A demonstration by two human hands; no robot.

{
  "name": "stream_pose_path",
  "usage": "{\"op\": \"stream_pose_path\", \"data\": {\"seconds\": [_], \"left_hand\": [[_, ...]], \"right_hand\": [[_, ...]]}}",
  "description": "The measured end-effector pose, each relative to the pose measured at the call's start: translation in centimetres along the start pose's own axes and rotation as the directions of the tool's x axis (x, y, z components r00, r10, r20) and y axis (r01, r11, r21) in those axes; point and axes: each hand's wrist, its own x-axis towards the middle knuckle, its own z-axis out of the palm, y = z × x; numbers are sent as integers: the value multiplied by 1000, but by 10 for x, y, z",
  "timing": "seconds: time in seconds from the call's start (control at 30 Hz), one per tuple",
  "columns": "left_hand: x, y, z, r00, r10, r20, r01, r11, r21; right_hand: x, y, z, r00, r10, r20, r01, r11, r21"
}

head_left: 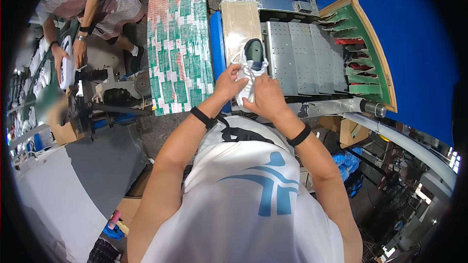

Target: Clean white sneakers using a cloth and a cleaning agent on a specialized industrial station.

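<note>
I hold a white shoe (252, 63) with a dark grey form inside it, toe pointing toward me, over the near end of a metal conveyor (302, 58). My left hand (227, 84) grips the shoe's left side near the laces. My right hand (263, 96) covers its toe and right side. Both wrists carry black bands. My white apron with a blue emblem (253, 190) fills the lower middle.
A green and red patterned sheet (179, 44) lies on the left. A brown cardboard-wrapped slab (239, 22) sits beside the conveyor. A green rack with slots (363, 53) stands on the right. Another person (87, 0) handles a white shoe at upper left near a machine (105, 97).
</note>
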Motion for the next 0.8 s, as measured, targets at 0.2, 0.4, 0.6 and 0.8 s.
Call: {"op": "stream_pose_path", "data": {"seconds": [0.2, 0.4, 0.6, 0.8], "left_hand": [[9, -1, -17, 997, 42, 68, -47, 996, 70], [60, 74, 2, 877, 466, 116, -469, 780, 414], [80, 66, 10, 895, 374, 242, -443, 697, 563], [79, 68, 4, 886, 372, 279, -464, 703, 539]], "right_hand": [[-4, 12, -6, 999, 40, 29, -41, 998, 45], [-7, 12, -15, 994, 70, 79, -83, 982, 172], [-1, 4, -20, 968, 179, 175, -225, 928, 296], [-26, -9, -22, 948, 168, 271, -284, 831, 479]]}}
